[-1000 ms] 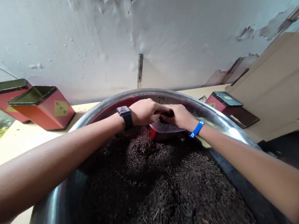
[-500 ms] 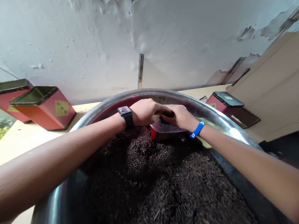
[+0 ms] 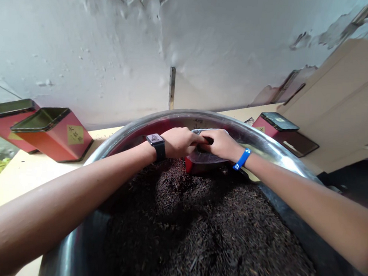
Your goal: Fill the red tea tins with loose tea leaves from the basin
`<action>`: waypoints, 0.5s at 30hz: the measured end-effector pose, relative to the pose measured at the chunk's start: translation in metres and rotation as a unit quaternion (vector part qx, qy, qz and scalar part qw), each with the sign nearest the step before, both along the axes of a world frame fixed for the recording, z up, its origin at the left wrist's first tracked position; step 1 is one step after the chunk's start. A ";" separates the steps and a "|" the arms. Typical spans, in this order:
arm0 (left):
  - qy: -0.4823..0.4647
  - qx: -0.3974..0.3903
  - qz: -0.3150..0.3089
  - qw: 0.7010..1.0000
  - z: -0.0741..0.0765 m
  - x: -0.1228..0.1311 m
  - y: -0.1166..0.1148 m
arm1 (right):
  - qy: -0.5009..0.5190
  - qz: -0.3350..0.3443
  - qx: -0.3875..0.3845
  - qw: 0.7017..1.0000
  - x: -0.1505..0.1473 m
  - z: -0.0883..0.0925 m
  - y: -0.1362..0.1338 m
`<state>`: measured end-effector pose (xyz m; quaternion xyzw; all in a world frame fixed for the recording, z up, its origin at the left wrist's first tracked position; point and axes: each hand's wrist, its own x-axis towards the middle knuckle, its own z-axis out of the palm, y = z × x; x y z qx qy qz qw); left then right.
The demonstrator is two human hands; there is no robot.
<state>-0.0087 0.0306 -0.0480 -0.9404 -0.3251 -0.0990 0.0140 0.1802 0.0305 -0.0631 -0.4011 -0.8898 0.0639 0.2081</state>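
A clear plastic bag (image 3: 206, 158) lines a red tin (image 3: 192, 166) that stands among loose dark tea leaves (image 3: 214, 235) at the far side of a big metal basin (image 3: 133, 127). My left hand (image 3: 180, 142), with a black watch at the wrist, reaches over the tin with its fingers bent at the bag's mouth. From the other side my right hand (image 3: 218, 143), a blue band on its wrist, curls its fingers there too. The fingertips meet, with something dark showing between them. Most of the tin's opening is hidden by the hands.
Two open red tins (image 3: 74, 135) with yellow labels stand on the table (image 3: 22, 179) at the left. Another red tin (image 3: 277, 124) lies at the right beside a cardboard box (image 3: 351, 97). A peeling wall (image 3: 114, 50) rises behind the basin.
My left hand has lowered slightly, and the fingers of both hands have shifted at the bag's mouth. More of the bag shows behind them. The tin stays in place.
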 end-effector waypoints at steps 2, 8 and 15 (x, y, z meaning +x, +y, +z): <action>-0.019 -0.004 -0.008 1.000 0.002 -0.001 0.000 | 0.001 0.009 0.005 1.000 0.000 -0.001 0.000; -0.119 0.028 0.042 0.992 0.011 -0.001 -0.002 | 0.007 0.007 0.068 0.998 -0.001 0.000 -0.003; 0.074 -0.084 0.157 0.981 -0.013 -0.015 0.022 | -0.002 -0.022 0.149 0.989 -0.001 -0.004 -0.001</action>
